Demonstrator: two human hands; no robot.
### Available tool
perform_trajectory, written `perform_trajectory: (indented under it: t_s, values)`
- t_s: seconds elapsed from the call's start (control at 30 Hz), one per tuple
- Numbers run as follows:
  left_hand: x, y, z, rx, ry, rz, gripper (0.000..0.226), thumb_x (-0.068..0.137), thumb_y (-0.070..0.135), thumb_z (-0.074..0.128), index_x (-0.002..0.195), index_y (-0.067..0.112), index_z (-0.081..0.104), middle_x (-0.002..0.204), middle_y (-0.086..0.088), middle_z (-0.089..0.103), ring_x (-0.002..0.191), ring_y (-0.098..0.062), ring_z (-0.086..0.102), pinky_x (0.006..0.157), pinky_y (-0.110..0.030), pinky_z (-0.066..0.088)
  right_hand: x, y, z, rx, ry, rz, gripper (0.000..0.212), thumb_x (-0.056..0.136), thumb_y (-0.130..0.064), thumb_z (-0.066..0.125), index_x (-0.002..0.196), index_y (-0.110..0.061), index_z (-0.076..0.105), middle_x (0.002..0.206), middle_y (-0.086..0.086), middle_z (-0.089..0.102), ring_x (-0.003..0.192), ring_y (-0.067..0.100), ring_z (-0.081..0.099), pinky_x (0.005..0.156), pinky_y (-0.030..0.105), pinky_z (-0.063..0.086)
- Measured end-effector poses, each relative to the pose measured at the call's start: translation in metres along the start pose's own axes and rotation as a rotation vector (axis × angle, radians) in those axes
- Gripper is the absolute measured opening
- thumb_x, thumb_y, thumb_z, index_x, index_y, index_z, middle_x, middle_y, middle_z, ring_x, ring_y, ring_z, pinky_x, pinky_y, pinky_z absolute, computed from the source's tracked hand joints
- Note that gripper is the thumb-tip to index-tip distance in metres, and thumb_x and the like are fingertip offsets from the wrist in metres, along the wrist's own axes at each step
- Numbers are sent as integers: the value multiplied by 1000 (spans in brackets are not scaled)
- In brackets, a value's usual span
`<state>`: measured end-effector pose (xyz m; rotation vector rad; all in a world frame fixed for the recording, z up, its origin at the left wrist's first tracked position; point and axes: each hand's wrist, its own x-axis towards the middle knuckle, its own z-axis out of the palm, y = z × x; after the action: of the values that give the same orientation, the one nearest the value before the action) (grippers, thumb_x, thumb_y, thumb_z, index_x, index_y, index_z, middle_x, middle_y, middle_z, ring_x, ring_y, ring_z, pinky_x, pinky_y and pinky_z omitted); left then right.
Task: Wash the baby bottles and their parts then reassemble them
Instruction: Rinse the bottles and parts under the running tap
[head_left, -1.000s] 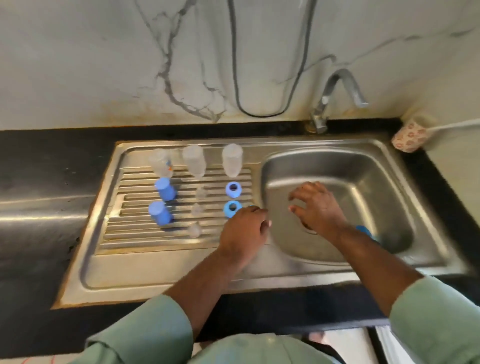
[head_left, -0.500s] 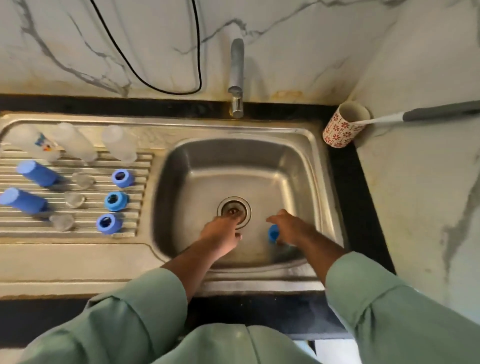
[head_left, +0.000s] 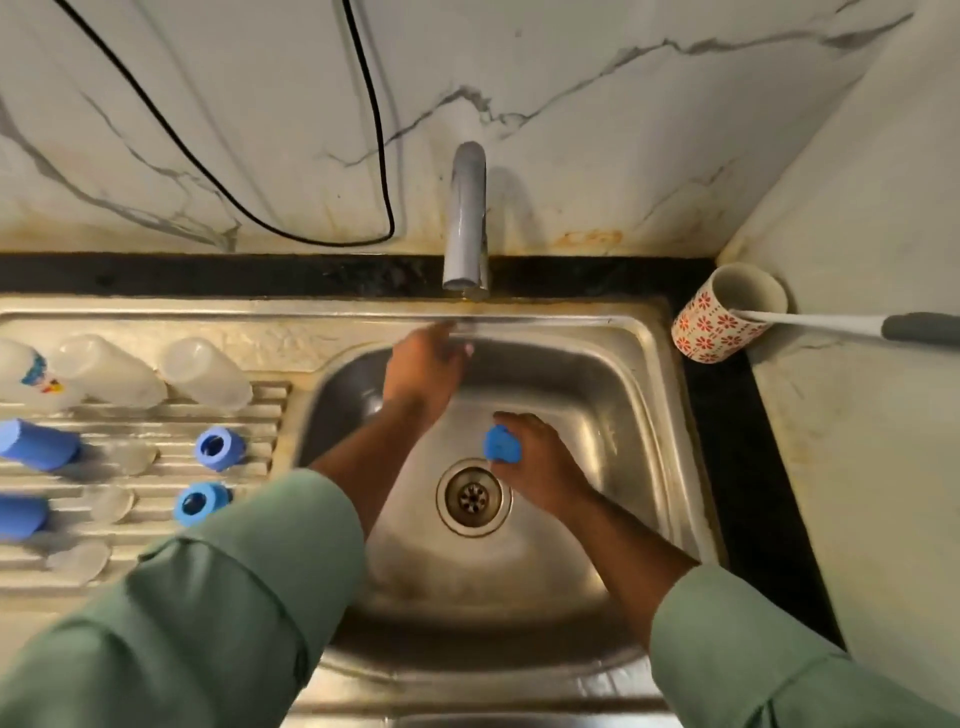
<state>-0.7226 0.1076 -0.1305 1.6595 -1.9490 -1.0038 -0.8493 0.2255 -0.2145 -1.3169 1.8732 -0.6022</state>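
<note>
A: One blue cap (head_left: 502, 443) sits in your right hand (head_left: 540, 467), fingers curled round it, over the sink (head_left: 644, 415) basin just beyond the drain (head_left: 471, 497).

B: Its axis?

A: Seemingly tilted toward the tap (head_left: 466, 218); ready for rinsing. Your left hand (head_left: 423, 371), blurred, reaches the basin's back edge, grip unreadable.

Right hand (head_left: 540, 467) gripping blue bottle part (head_left: 502, 445) over sink (head_left: 649, 415), left hand (head_left: 423, 371) blurred below tap (head_left: 467, 213)

We saw a steel drainboard (head_left: 156, 577) carrying three clear bottles (head_left: 205, 374), two blue caps (head_left: 36, 444), two blue collar rings (head_left: 219, 448) and clear nipples (head_left: 110, 503). A floral cup (head_left: 714, 325) stood on the black counter (head_left: 743, 467).
</note>
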Motion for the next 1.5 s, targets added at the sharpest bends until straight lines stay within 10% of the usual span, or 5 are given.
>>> perform_trajectory:
  t_s: [0.33, 0.5, 1.03, 1.33, 1.5]
  values:
    - [83, 42, -13, -99, -55, 43, 37, 95, 17, 52, 120, -8, 60, 119, -29, 63, 111, -42, 60, 83, -32, 57, 36, -33, 10, -3, 227, -81, 57, 75, -20, 73, 130, -24, 60, 119, -2, 53, 111, 16, 53, 97, 22, 37]
    - [83, 21, -34, 44, -109, -50, 14, 88, 7, 70, 100, 1, 73, 75, -8, 61, 55, -2, 43, 56, -10, 38, 33, -42, 20, 147, 174, -58, 52, 77, -15, 75, 126, -26, 61, 112, -10, 49, 103, 8, 55, 94, 21, 43]
    - [99, 30, -40, 204, -226, -23, 5, 90, 16, 68, 85, 14, 67, 93, -12, 69, 87, -34, 69, 87, -44, 57, 43, -34, 52, 310, 136, 238, 26, 83, -20, 76, 105, -12, 66, 99, 2, 66, 77, 7, 61, 74, 22, 53]
    - [101, 27, -35, 223, -200, 6, 14, 92, 23, 66, 99, 13, 71, 96, -10, 69, 91, -32, 66, 89, -42, 55, 55, -35, 35, 1448, 29, 713, 33, 94, -33, 59, 109, -4, 60, 94, 21, 66, 71, 35, 69, 67, 45, 59]
    - [103, 25, -32, 222, -187, 1, 14, 93, 23, 65, 101, 13, 70, 97, -9, 69, 93, -30, 67, 90, -42, 55, 62, -38, 46, 1488, -24, 809, 41, 86, -45, 68, 104, -8, 61, 78, 11, 64, 53, 18, 63, 43, 22, 51]
